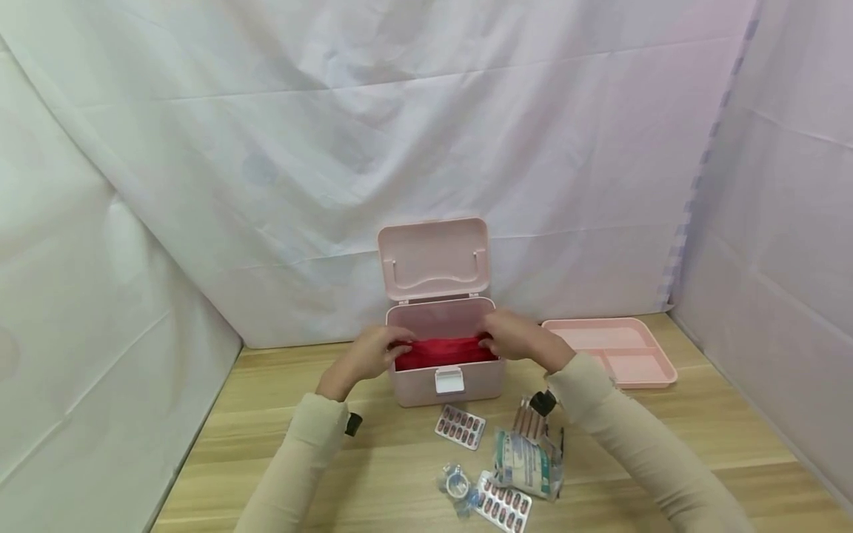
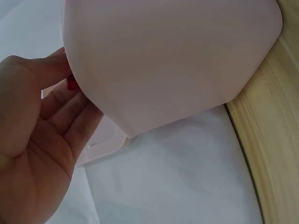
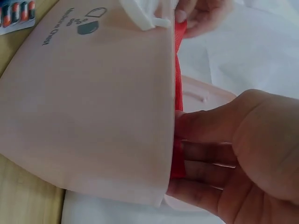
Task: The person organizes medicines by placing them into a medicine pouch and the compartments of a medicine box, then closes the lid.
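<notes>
A pale pink medicine chest [image 1: 416, 389] stands at the back of the table, its lid [image 1: 433, 259] raised and its white latch [image 1: 449, 380] hanging at the front. Inside lies a red fabric item [image 1: 446, 351] with a ribbed band along its edge; its lower part is hidden by the chest walls. At the chest's left rim, my left hand [image 1: 369, 353] pinches one end of the red fabric between thumb and fingers. My right hand [image 3: 261, 149] holds the other end at the right rim, thumb in front and fingers behind.
Before the chest lie a blister pack of capsules [image 1: 460, 427], a second blister pack [image 1: 504, 505], a clear-wrapped roll [image 1: 457, 485], a packet with green print [image 1: 523, 465] and a bundle of thin sticks [image 1: 529, 422]. A pink divided tray [image 1: 640, 368] sits at the right. White cloth [image 1: 426, 148] hangs behind.
</notes>
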Available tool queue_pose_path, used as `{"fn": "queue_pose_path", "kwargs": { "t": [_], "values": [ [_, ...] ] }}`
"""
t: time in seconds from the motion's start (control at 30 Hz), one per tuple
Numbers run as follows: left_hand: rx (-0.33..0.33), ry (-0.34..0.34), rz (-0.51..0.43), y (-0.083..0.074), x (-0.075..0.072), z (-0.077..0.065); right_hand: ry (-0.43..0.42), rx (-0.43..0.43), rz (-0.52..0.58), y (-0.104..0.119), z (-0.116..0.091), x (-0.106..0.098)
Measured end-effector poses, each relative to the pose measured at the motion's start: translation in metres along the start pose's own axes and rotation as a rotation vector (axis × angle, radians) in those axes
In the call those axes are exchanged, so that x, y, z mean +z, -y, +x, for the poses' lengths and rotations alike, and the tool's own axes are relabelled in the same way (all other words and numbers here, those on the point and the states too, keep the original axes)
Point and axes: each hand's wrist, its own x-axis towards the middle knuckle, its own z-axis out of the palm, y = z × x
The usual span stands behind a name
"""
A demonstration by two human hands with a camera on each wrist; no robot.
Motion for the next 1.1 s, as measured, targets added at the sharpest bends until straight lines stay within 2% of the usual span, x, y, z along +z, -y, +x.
{"fn": "queue_pose_path", "kwargs": {
  "t": [0.1, 0.3, 0.5, 0.67, 0.9, 1.1],
  "values": [
    [-0.012, 0.028, 0.072, -0.005, 0.001, 0.001, 0.007, -0.001, -0.033, 0.004, 0.003, 0.004],
    [-0.056, 0.065, 0.154, -0.012, 0.003, 0.006, -0.013, 0.002, -0.091, 0.005, 0.009, 0.009],
    [-0.036, 0.042, 0.237, -0.01, 0.01, 0.012, -0.039, 0.005, -0.121, 0.002, 0.016, 0.014],
    [-0.047, 0.037, 0.244, -0.009, 0.016, 0.015, 0.006, 0.055, -0.142, 0.001, 0.022, 0.02],
    [-0.127, 0.108, 0.263, -0.013, 0.019, 0.018, 0.059, 0.136, -0.141, 0.006, 0.029, 0.024],
    [-0.168, 0.141, 0.252, -0.017, 0.018, 0.02, 0.085, 0.16, -0.149, 0.007, 0.036, 0.03]
  ]
}}
